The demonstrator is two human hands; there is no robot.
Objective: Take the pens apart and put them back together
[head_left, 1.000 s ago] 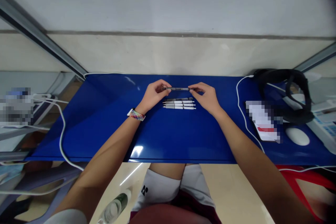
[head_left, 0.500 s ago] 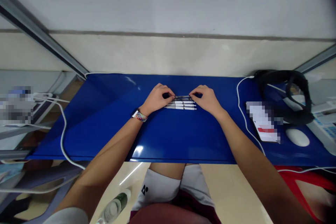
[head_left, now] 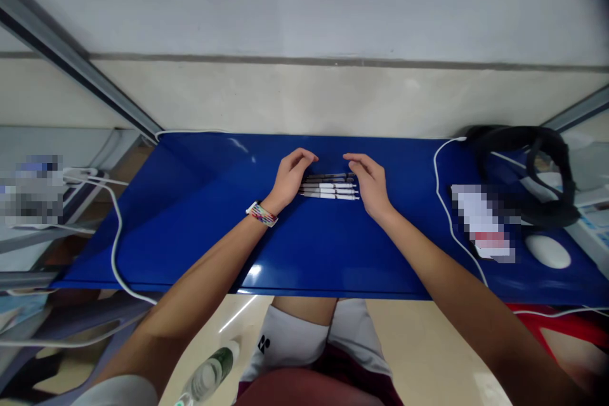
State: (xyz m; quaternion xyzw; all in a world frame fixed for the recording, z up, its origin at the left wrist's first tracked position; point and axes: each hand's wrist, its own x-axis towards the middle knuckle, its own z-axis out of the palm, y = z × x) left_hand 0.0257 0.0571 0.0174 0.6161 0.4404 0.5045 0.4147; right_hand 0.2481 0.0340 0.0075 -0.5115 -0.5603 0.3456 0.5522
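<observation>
Several pens lie side by side in a row on the blue table (head_left: 304, 247), pointing left to right. The nearer ones are white pens (head_left: 333, 191); at the far side of the row are dark pens (head_left: 330, 177). My left hand (head_left: 289, 179) is around the left ends of the row, its fingers curved and apart from the thumb. At the right ends is my right hand (head_left: 372, 183), open, fingers bent inward. Neither hand grips a pen. The left tips of some pens are partly hidden by my left hand.
On the right lie a phone (head_left: 485, 228), a white mouse (head_left: 548, 251), a black headset (head_left: 566, 165) and a white cable (head_left: 442, 203). Another white cable (head_left: 115, 235) crosses the table's left side. A bottle (head_left: 209, 374) stands below the front edge.
Both hands have let go of the dark pen at the far side of the row. Their fingers have opened, and the hands now flank the ends of the row.
</observation>
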